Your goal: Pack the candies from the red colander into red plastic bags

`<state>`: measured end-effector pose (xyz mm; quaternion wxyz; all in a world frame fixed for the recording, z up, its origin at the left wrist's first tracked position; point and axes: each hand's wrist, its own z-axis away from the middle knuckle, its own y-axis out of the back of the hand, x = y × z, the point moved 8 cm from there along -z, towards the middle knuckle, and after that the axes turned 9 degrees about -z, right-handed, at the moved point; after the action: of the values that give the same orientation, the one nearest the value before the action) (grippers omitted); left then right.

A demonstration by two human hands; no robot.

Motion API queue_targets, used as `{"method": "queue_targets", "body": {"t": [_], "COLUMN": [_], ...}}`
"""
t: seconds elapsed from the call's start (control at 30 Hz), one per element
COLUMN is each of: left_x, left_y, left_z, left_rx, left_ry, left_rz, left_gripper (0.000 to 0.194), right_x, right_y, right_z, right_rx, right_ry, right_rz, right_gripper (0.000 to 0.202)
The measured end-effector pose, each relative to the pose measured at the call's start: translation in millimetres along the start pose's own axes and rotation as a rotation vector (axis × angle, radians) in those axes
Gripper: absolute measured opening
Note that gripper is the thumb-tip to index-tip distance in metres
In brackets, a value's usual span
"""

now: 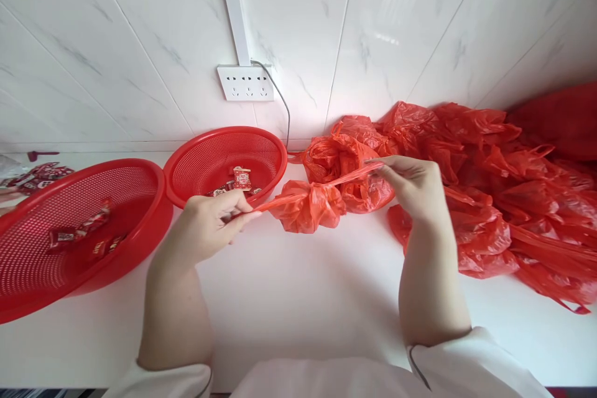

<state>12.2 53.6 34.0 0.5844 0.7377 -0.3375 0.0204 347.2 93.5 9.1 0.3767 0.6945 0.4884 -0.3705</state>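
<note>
A small red plastic bag (308, 206) hangs stretched between my two hands over the white table, bunched and knotted in its middle. My left hand (221, 224) pinches one pulled-out end of it, just in front of the smaller basket. The other end is pinched by my right hand (408, 183), which is higher and farther right. Behind the bag lies a crumpled heap of red bags (345, 158). What the knotted bag holds cannot be made out.
A red basket (226, 137) with a few wrapped packets (241, 178) stands at the back. A larger red basket (125, 261) is at the left. Many filled red bags (527, 180) cover the right side. A socket panel (245, 83) is on the tiled wall.
</note>
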Motion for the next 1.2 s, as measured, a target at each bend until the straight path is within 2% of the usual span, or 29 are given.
{"method": "queue_targets", "body": {"t": [0.13, 0.37, 0.53, 0.6, 0.67, 0.73, 0.8, 0.83, 0.9, 0.93, 0.97, 1.03, 1.1, 1.13, 1.2], "left_x": [-13.5, -10.7, -7.1, -5.5, -5.9, -10.1, -17.1, -20.8, -26.0, -26.9, -26.7, -23.9, -20.7, -20.0, -21.7], "left_y": [1.1, -17.5, -26.2, -33.0, -38.9, -39.8, -35.8, -33.0, -28.8, -27.9, -27.8, -29.7, -32.4, -33.7, -35.9], "left_z": [4.3, 3.5, 5.3, 5.5, 4.5, 1.3, -3.2, -5.2, -8.5, -9.7, -10.6, -11.7, -12.0, -11.9, -11.5], "left_rx": [-0.125, -0.358, -0.457, -0.514, -0.547, -0.508, -0.413, -0.362, -0.284, -0.263, -0.253, -0.259, -0.276, -0.286, -0.309], "left_ry": [0.118, 0.194, 0.258, 0.271, 0.262, 0.25, 0.244, 0.245, 0.243, 0.239, 0.232, 0.214, 0.195, 0.187, 0.188], "left_rz": [-0.006, -0.019, -0.008, -0.036, -0.084, -0.117, -0.131, -0.134, -0.135, -0.133, -0.124, -0.104, -0.092, -0.091, -0.1], "left_gripper": [0.014, 0.028, 0.027, 0.026, 0.022, 0.019, 0.027, 0.032, 0.037, 0.037, 0.036, 0.035, 0.033, 0.033, 0.032], "right_x": [13.0, 17.8, 36.2, 34.3, 17.9, -10.6, -34.6, -38.7, -27.8, -15.6, -3.3, 20.4, 37.8, 41.4, 36.9], "right_y": [30.0, 37.5, 48.9, 48.4, 38.6, 18.9, -12.5, -32.2, -77.6, -99.3, -116.5, -142.1, -148.7, -144.0, -118.3], "right_z": [1.2, 11.4, 16.9, 19.9, 23.3, 28.2, 38.9, 46.2, 64.0, 73.2, 80.5, 94.0, 102.3, 103.4, 98.6], "right_rx": [0.078, -0.06, -0.129, -0.218, -0.345, -0.452, -0.525, -0.555, -0.647, -0.685, -0.683, -0.699, -0.721, -0.724, -0.691], "right_ry": [-0.108, -0.291, -0.412, -0.422, -0.342, -0.145, 0.063, 0.117, 0.106, 0.079, 0.069, 0.063, 0.046, 0.038, 0.023], "right_rz": [0.0, 0.028, 0.043, 0.064, 0.071, 0.106, 0.192, 0.222, 0.281, 0.346, 0.422, 0.539, 0.609, 0.603, 0.513], "right_gripper": [0.018, 0.022, 0.024, 0.025, 0.026, 0.031, 0.042, 0.044, 0.053, 0.066, 0.079, 0.087, 0.068, 0.053, 0.04]}}
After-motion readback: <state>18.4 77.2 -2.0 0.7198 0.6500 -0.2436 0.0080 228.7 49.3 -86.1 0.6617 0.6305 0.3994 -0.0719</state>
